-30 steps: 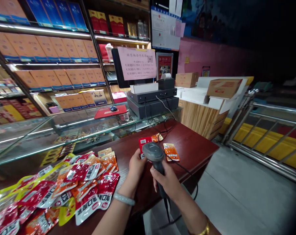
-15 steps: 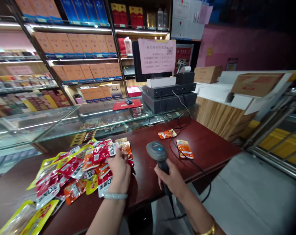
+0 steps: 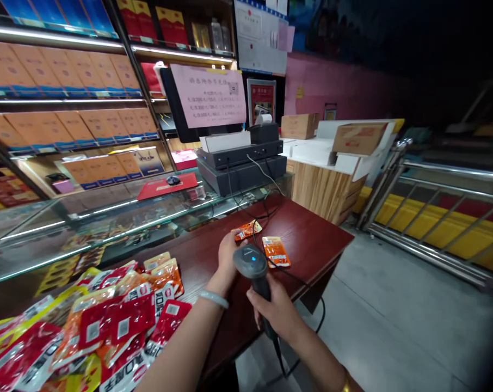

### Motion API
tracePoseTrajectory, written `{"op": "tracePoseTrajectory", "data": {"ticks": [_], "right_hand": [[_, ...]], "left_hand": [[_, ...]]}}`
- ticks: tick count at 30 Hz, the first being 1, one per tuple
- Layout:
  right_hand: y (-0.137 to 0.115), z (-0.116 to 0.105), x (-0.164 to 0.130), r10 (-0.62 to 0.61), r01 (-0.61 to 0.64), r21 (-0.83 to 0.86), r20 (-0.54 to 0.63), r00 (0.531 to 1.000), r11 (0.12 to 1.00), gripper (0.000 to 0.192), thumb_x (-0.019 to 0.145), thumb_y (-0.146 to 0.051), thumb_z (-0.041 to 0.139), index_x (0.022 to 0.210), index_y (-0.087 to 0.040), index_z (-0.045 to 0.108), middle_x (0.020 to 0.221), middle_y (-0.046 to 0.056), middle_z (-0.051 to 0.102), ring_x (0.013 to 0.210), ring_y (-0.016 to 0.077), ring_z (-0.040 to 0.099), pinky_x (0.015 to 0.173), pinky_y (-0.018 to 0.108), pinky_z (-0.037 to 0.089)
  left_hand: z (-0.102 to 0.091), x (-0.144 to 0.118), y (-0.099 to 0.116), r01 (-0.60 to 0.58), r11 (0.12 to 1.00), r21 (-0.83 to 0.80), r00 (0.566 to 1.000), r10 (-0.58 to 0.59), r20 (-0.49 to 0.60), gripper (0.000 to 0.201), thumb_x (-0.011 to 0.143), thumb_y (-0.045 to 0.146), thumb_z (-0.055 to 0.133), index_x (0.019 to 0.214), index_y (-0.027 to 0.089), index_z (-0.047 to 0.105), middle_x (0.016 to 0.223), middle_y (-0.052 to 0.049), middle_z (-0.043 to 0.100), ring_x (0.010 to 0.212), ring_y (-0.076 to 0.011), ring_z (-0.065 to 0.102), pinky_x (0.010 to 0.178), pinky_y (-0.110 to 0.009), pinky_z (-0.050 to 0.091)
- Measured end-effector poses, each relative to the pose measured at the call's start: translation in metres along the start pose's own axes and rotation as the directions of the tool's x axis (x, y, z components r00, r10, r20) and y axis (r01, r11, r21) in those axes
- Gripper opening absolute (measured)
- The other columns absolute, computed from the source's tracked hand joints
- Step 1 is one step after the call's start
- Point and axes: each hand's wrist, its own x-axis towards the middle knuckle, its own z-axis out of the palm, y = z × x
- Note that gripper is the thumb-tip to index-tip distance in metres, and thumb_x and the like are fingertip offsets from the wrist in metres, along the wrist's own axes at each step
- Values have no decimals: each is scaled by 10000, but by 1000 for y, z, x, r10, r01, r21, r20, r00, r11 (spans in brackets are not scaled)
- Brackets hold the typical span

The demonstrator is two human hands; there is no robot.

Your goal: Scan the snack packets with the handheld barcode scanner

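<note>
My right hand (image 3: 276, 308) grips the handle of a black barcode scanner (image 3: 251, 261) with a blue light on its head; its cable trails down off the table. My left hand (image 3: 227, 255), with a pale bracelet on the wrist, reaches forward just behind the scanner head. Its fingers are partly hidden, so whether they hold a packet is unclear. Two orange snack packets (image 3: 247, 230) (image 3: 276, 251) lie on the dark red table (image 3: 315, 231) beyond the scanner. A pile of red, orange and yellow snack packets (image 3: 119, 321) covers the table's near left.
A glass display counter (image 3: 108, 212) runs along the table's far side, with a red mouse pad (image 3: 165, 187), a black till unit (image 3: 242, 163) and a monitor bearing a pink notice (image 3: 208, 103). Shelves of boxes stand behind. Cardboard boxes (image 3: 358, 139) and a metal railing (image 3: 434, 218) are at the right.
My left hand left the packet pile and moved right to beside the scanner head. A second ago it held a red packet there. The view swung right again.
</note>
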Motion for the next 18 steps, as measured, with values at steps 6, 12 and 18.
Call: {"op": "tracePoseTrajectory", "data": {"ticks": [6, 12, 18], "right_hand": [[3, -15, 1, 6, -5, 21, -43, 999, 1000, 446, 825, -577, 748, 963, -226, 510, 575, -111, 513, 365, 78, 460, 390, 200, 400], [4, -18, 3, 9, -8, 26, -45, 999, 1000, 437, 837, -564, 742, 979, -223, 508, 576, -105, 537, 355, 76, 453, 382, 202, 396], [1, -13, 4, 20, -18, 31, -60, 998, 999, 466, 820, -596, 751, 965, -234, 495, 551, -110, 531, 360, 85, 464, 392, 209, 406]], "left_hand": [[21, 34, 3, -231, 752, 617, 952, 46, 302, 599, 967, 295, 659, 1519, 99, 537, 1640, -250, 470, 1586, -371, 358, 1290, -561, 243], [0, 36, 4, -373, 599, 709, 902, 56, 427, 350, 1026, 276, 516, 1252, 108, 724, 1261, -259, 747, 1203, -335, 718, 1038, -410, 508], [-45, 18, -7, -86, 832, 548, 977, -37, 209, 276, 1013, 269, 529, 1072, 171, 781, 1055, -192, 807, 1025, -312, 766, 900, -377, 545]]}}
